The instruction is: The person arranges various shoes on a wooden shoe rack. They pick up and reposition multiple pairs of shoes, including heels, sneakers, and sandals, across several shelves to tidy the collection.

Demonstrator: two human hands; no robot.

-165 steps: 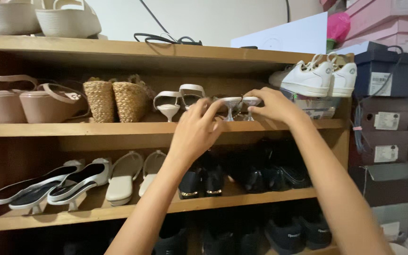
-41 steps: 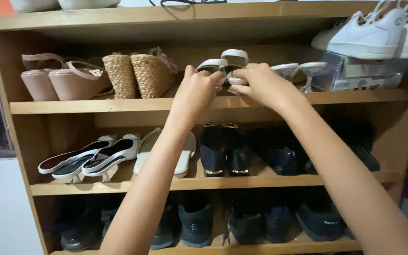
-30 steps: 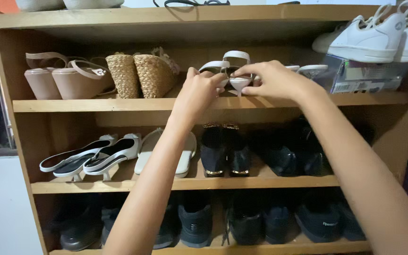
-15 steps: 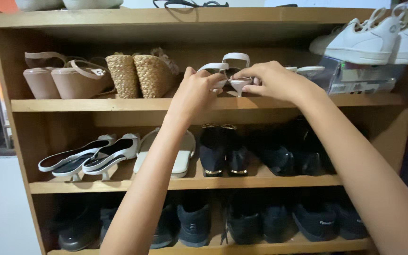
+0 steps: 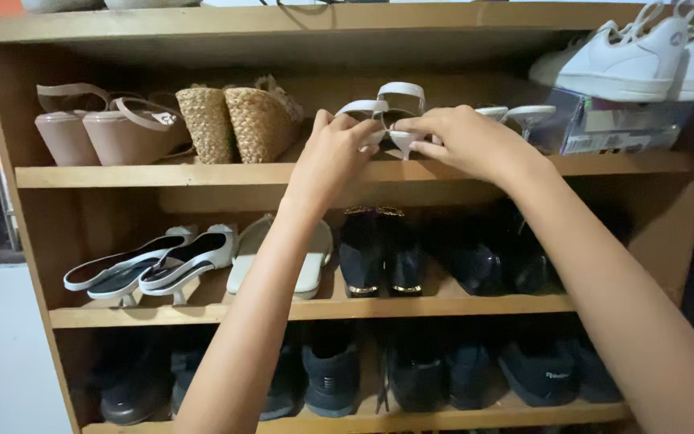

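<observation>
Both my hands reach to the top inner shelf (image 5: 202, 174) of a wooden shoe rack. My left hand (image 5: 332, 154) grips the left shoe of a pair of white slingback heels (image 5: 399, 90), covering its heel. My right hand (image 5: 455, 138) pinches the small cone heel of the right shoe. The white straps stick up above my fingers. Just right of my right hand stand two silver clear-heeled shoes (image 5: 528, 114).
Woven wedge shoes (image 5: 238, 120) and beige wedge sandals (image 5: 102, 128) stand left on the same shelf. White sneakers (image 5: 636, 56) rest on a clear box (image 5: 616, 128) at right. The middle shelf holds white mules (image 5: 154, 261), cream flats and black shoes; dark sneakers fill the bottom.
My hands have moved from the silver clear-heeled shoes leftward onto the white slingback heels. Over the last second they stay on that pair, shifting it only slightly.
</observation>
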